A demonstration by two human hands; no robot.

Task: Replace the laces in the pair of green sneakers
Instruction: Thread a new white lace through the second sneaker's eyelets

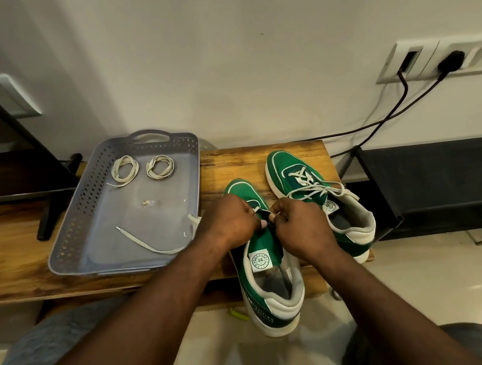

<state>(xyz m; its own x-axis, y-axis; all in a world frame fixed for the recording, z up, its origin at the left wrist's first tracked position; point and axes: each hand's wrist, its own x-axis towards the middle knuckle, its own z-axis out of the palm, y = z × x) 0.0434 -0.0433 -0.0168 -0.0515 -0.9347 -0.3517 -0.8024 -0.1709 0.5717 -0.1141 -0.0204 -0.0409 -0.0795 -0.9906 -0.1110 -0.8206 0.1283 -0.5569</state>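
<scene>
Where the hands meet: over the eyelets of the near sneaker [276, 306], about midway along its tongue.
Left hand [229, 222]: fingers curled in against the eyelet edge of the near sneaker, gripping it as far as can be seen.
Right hand [301, 229]: thumb and forefinger pinched on a white lace [256, 209] that shows in the gap between the two hands.
Near sneaker: green with a white sole, toe toward the wall, heel hanging out over the front edge of the wooden bench [4, 266].
Far sneaker [292, 171]: just right of the first, on the bench's right end, its own white lace threaded but slack.
Grey tray [69, 230]: on the bench left of the shoes, perforated walls, handle at the far end.
Coiled laces [125, 170]: two pale bundles side by side at the far end of the tray.
Loose lace [148, 245]: lies curved on the tray floor and runs up over the right rim toward the left hand. Whether it is the pinched one is hidden.
Small clear bits [148, 203]: mid-tray, too small to tell what they are.
Wall sockets [417, 59]: upper right, with a black plug [451, 60] in — cables trail down behind the bench.
Black shelf [441, 176]: right of the bench.
</scene>
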